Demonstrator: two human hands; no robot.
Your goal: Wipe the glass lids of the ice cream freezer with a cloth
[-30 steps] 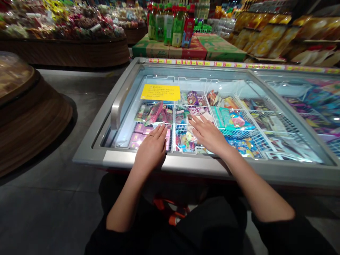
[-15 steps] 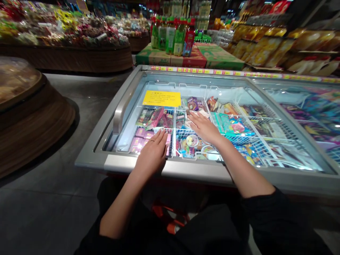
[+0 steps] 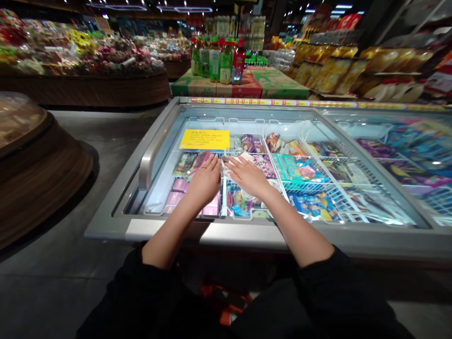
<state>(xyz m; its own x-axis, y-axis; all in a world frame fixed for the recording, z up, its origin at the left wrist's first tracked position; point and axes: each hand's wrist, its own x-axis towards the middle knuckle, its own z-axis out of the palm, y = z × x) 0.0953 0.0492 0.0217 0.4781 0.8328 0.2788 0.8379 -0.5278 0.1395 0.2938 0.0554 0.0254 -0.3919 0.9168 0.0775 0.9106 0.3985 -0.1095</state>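
My right hand point(image 3: 246, 176) lies flat with its fingers stretched out, over what looks like a white wipe or cloth point(image 3: 246, 155) on the glass lid of a chest freezer point(image 3: 247, 230). Much of the white piece is hidden under the fingers. Beside it, my left hand point(image 3: 205, 181) is laid flat on the glass, its fingertips close to the white piece and a ring on one finger. Through the glass, pink boxes point(image 3: 174, 197) and several packs of frozen goods show in wire baskets. A yellow notice point(image 3: 205, 139) sits just beyond my left hand.
A curved grey handle point(image 3: 145, 169) stands up at the lid's left side. Behind the freezer, bottles point(image 3: 214, 61) stand on green and red cartons point(image 3: 233, 89). A round wooden display stand point(image 3: 45, 174) is at the left. Something orange point(image 3: 226, 315) lies below, near my legs.
My left hand has slid forward and up the glass. My right hand has moved left with the white piece, so both hands are now close together. The view has shifted slightly.
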